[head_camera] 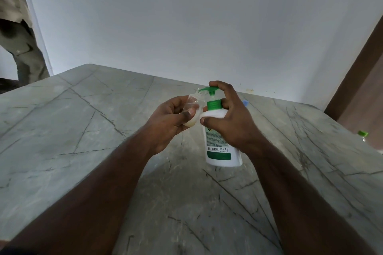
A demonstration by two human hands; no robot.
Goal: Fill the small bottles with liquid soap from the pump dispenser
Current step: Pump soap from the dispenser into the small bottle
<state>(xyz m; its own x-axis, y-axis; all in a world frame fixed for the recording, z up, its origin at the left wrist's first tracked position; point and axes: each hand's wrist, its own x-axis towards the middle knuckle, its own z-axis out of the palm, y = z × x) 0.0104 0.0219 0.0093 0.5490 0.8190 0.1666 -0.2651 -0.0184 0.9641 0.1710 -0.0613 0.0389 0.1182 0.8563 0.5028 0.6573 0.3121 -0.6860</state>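
2 bare forearms are reaching in from the near edge over the grey marbled surface (62,130). The left hand (170,122) is gripping a small clear bottle (191,107), fingers and thumb curled round it, tilting its mouth up to the green nozzle. There's a bit of pale liquid sitting in its bottom. The right hand (232,118) is wrapping round the neck of the white pump dispenser (221,151), 1 finger pressing on the green pump head (211,89). The dispenser is standing around the middle of the surface. A green-capped bottle (363,135) is peeking in at the right edge.
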